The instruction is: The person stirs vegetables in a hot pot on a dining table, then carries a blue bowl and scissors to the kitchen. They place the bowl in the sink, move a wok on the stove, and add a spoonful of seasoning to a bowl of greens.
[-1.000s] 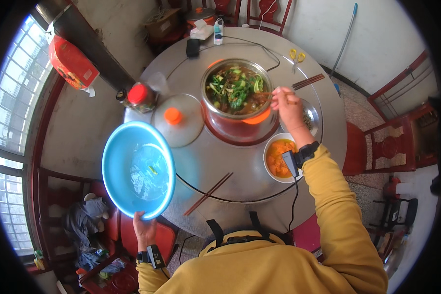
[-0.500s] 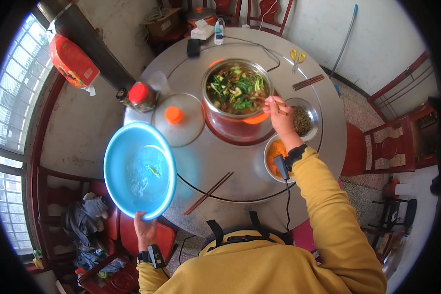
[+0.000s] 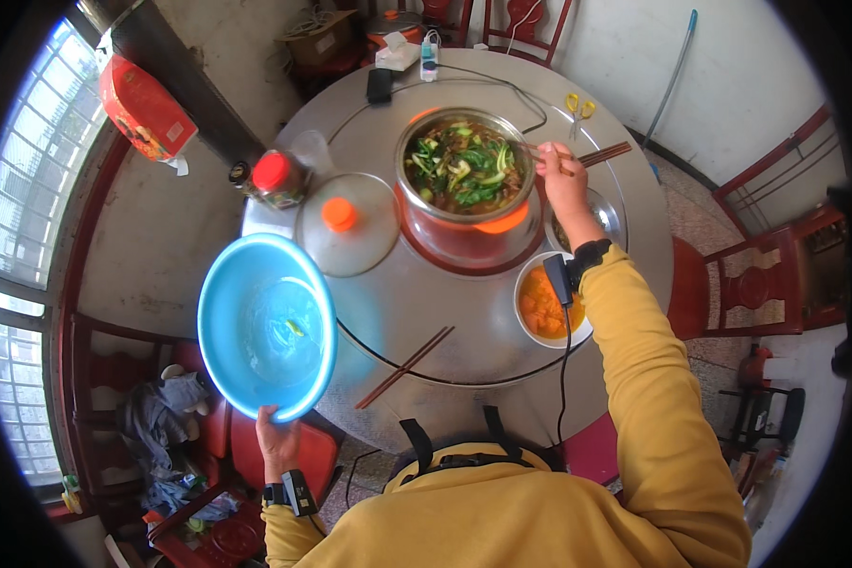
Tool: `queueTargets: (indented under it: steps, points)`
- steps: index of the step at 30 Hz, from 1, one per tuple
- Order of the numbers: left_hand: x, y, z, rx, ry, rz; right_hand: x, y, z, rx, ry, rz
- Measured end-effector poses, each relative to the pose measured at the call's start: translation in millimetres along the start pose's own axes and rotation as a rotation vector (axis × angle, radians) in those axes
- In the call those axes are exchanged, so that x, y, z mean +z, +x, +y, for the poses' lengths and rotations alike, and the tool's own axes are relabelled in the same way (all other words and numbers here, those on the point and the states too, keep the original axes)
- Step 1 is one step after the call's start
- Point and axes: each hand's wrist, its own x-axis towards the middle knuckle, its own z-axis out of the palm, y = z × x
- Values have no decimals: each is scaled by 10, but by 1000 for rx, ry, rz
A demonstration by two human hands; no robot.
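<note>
One rnd lt-blue basin (image 3: 225,327), green scrap (image 3: 294,328) inside, L hand (image 3: 277,441) gripping it; R hand (image 3: 564,180) grasping brn chopsticks (image 3: 528,149).

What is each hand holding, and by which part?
Left hand: the blue basin, by its near rim. Right hand: chopsticks, toward the ends away from the pot.

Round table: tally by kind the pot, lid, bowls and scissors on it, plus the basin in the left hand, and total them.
Blue basin: 1
Metal pot: 1
Lid with orange knob: 1
Bowls: 2 (white bowl, metal bowl)
Yellow-handled scissors: 1
Total: 6
</note>
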Motion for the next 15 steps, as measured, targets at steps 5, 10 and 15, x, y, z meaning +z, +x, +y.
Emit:
queueTargets:
  steps: [5, 10, 15]
  points:
    - [7, -23, 6, -20, -20, -3, 75, -286, 85, -71, -48, -147]
    - [10, -4, 4, -24, -42, -50, -23, -566, 22, -164, -237, -279]
    - [19, 5, -2, -13, -39, -93, -121, -345, -188, 46, -46, -202]
